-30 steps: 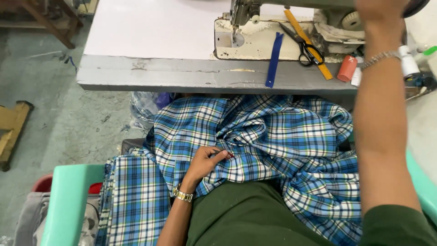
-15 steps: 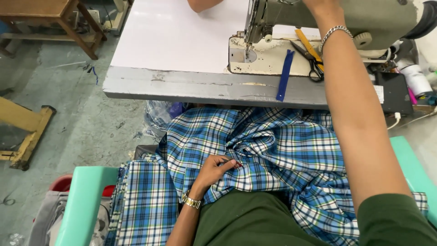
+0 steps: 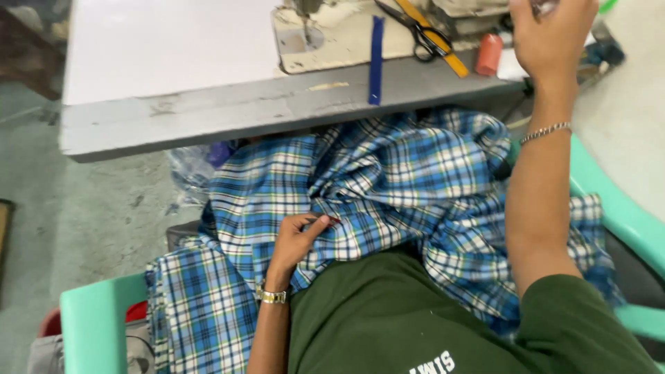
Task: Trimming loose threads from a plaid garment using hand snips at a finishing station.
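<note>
A blue, white and yellow plaid fabric (image 3: 409, 180) lies bunched over my lap and hangs down from the table's edge. My left hand (image 3: 298, 239), with a gold watch at the wrist, rests on the fabric with thumb and fingers pinched on a fold. My right hand (image 3: 551, 38), with a silver bracelet at the wrist, is raised at the top right beside the sewing machine bed (image 3: 325, 34). Its fingertips are cut off by the frame's top edge, so whatever they touch is hidden.
On the white table (image 3: 173, 48) lie a blue strip (image 3: 376, 59), black scissors (image 3: 426, 34), a yellow ruler (image 3: 443, 55) and an orange thread spool (image 3: 488, 54). Green chair arms (image 3: 90, 325) flank me. Grey concrete floor (image 3: 83, 221) lies to the left.
The view has swung right and down. My right hand has moved off the machine's top towards its right end. My left hand stays on the fabric.
</note>
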